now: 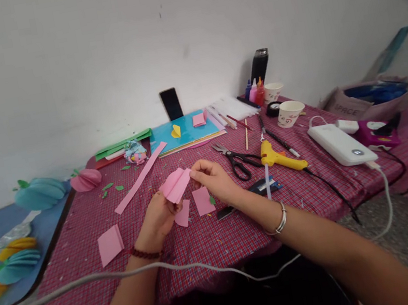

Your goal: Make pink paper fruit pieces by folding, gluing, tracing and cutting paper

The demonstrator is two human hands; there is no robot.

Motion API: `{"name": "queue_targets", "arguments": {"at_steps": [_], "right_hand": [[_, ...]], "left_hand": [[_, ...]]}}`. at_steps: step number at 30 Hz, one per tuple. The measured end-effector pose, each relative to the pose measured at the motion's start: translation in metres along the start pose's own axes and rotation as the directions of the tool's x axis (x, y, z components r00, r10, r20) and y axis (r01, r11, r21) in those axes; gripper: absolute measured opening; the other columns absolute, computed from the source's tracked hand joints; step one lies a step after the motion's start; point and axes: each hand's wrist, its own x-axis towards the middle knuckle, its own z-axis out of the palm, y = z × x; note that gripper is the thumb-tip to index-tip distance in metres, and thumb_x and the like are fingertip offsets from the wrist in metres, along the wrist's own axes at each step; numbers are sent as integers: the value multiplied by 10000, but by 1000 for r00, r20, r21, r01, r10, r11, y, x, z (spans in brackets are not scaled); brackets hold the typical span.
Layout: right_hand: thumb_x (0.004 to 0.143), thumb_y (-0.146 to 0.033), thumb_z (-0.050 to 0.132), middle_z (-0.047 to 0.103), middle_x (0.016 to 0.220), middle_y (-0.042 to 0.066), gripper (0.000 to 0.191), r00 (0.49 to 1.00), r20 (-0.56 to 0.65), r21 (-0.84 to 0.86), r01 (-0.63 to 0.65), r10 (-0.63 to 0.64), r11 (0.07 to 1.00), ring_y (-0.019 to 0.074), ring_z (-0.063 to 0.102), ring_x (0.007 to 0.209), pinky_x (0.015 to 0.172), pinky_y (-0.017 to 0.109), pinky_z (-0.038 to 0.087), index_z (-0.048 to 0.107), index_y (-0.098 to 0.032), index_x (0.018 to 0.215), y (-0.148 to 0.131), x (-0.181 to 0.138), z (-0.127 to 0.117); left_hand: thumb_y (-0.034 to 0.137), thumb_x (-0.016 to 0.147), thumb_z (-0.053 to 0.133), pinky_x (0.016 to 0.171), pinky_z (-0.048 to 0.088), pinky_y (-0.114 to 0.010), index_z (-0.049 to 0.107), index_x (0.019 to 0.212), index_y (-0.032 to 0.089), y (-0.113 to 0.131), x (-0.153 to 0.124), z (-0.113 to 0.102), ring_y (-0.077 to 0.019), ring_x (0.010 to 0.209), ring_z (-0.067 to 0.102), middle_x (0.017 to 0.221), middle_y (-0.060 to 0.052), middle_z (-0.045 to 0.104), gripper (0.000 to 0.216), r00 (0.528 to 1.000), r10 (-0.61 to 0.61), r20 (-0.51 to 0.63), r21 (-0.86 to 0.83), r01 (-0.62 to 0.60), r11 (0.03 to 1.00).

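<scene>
A folded pink paper piece [175, 184] is held above the checked red tablecloth [93, 287] between both hands. My left hand [157, 220] pinches its lower corner. My right hand [213, 178] grips its right edge with closed fingers. Below the hands lie two small pink paper squares [203, 201], and a folded pink square [110, 244] rests to the left. A long pink strip [140, 178] stretches diagonally behind the hands.
Black scissors [237, 160], a yellow glue gun [280, 157] and a white power bank [337, 145] lie to the right. Coloured paper sheets [185, 133], a black phone [171, 103], paper cups [290, 113] and glue bottles stand at the back. Paper fruit shapes [40, 193] sit at the left. A white cable [208, 267] crosses the front.
</scene>
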Motion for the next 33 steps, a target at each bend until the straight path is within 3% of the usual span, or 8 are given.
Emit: {"name": "queue_targets", "arguments": {"at_steps": [5, 15, 21, 33], "right_hand": [[709, -343, 694, 533, 550, -53, 244, 987, -55, 180, -136, 148, 974, 83, 472, 492, 504, 221, 363, 534, -181, 621, 1, 2, 1], [667, -354, 724, 525, 559, -62, 277, 955, -32, 320, -268, 293, 909, 69, 467, 481, 505, 216, 384, 509, -180, 642, 11, 7, -8], [665, -464, 742, 562, 601, -48, 354, 962, 46, 309, -270, 269, 912, 78, 503, 513, 539, 228, 412, 532, -179, 665, 6, 5, -5], [612, -480, 782, 526, 589, -60, 392, 973, 143, 143, -203, 182, 969, 85, 478, 542, 554, 239, 402, 532, -184, 674, 7, 1, 2]], "left_hand": [[220, 694, 622, 381, 302, -194, 514, 599, 178, 1, 0, -1, -78, 374, 398, 430, 57, 447, 150, 1000, -19, 4, 5, 19, 1000], [272, 712, 705, 416, 353, -164, 577, 667, 143, 2, 4, -8, -51, 424, 456, 505, 44, 528, 188, 999, 2, -47, -44, -4, 999], [243, 707, 668, 416, 369, -177, 575, 672, 151, 2, 3, -9, -66, 416, 469, 493, 39, 531, 135, 999, -50, -18, -32, 50, 998], [262, 699, 652, 427, 373, -180, 574, 667, 153, -2, 2, -9, -72, 413, 479, 481, 31, 547, 139, 998, -65, -11, -17, 65, 998]]}}
